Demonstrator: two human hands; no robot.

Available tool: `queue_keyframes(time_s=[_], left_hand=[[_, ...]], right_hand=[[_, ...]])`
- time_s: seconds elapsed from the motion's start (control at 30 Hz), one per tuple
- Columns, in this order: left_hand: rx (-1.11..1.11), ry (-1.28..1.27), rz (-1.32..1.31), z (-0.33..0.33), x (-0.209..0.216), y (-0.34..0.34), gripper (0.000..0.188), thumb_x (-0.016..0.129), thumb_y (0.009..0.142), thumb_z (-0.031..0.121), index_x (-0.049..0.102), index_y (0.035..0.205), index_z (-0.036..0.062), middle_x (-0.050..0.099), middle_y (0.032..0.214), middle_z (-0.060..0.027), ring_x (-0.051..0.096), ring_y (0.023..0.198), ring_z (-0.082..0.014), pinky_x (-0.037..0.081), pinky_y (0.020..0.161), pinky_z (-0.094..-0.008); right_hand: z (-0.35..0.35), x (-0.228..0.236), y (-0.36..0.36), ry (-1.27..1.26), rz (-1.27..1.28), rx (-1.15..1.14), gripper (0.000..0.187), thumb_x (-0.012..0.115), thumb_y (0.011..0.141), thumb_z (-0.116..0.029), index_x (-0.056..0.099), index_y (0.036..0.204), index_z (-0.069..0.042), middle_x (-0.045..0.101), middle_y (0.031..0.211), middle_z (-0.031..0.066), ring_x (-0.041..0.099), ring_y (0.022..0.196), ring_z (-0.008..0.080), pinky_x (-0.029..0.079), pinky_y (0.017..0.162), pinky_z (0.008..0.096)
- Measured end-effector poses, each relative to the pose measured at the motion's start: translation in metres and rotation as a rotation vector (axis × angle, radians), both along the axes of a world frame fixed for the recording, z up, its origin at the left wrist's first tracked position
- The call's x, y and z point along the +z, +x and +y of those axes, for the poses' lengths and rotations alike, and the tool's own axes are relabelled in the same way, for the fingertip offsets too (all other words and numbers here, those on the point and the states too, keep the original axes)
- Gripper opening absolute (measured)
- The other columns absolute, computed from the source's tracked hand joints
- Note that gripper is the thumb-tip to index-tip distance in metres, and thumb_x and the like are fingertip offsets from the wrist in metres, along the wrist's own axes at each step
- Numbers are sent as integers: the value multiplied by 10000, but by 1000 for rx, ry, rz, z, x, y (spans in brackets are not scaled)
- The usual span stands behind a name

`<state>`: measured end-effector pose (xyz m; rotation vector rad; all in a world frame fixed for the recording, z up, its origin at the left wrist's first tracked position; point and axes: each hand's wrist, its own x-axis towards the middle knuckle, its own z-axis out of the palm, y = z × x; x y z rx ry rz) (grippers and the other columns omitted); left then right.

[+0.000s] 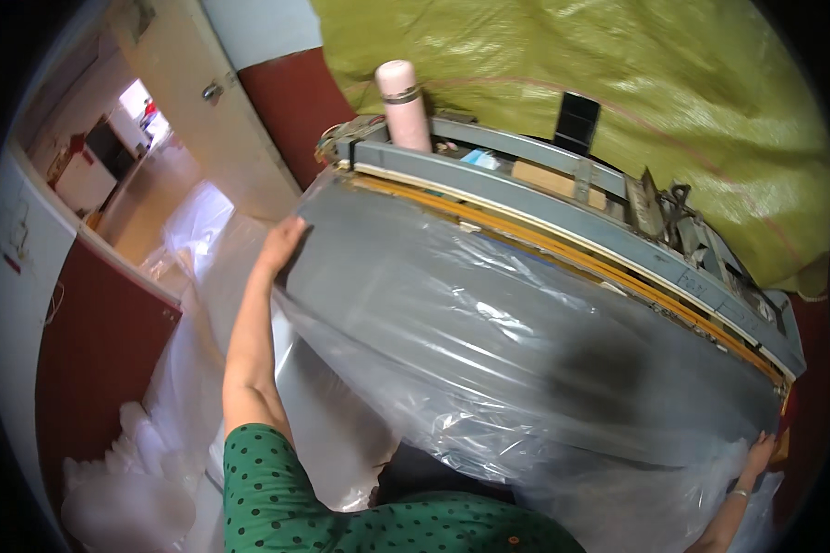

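Observation:
A clear plastic sheet lies over a long grey work surface and hangs down over its near edge in shiny wrinkles. At the surface's left end, my left hand is closed on the edge of the sheet, with the arm stretched out. Far off at the right end, my right hand grips the sheet beside the surface's corner. Its fingertips are small in view and partly hidden by the plastic.
Behind the surface runs a grey metal frame with a yellow-orange strip. A pink flask, a black phone and several tools stand there. A yellow-green tarp hangs behind. Bunched plastic lies left, by an open door.

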<state>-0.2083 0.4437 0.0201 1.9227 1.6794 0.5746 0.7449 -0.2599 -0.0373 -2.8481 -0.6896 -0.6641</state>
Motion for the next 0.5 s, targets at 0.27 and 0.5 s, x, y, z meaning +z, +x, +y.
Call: queue_keyframes(time_s=[0.27, 0.5], left_hand=[[383, 349, -149, -82, -115, -119, 374, 404, 921, 233, 506, 1192, -4, 518, 1212, -198, 473, 1158, -304, 356, 978, -344], [237, 133, 407, -166, -170, -71, 335, 413, 900, 123, 491, 1224, 91, 438, 1300, -168, 373, 1246, -286, 310, 1031, -360]], right_hand=[[13, 99, 22, 436, 381, 181, 462, 482, 902, -399, 518, 1006, 50, 577, 931, 136, 534, 843, 230, 419, 791, 329], [166, 154, -38, -86, 107, 538, 314, 508, 902, -278, 535, 1063, -10, 596, 1010, 164, 566, 938, 297, 418, 838, 342]])
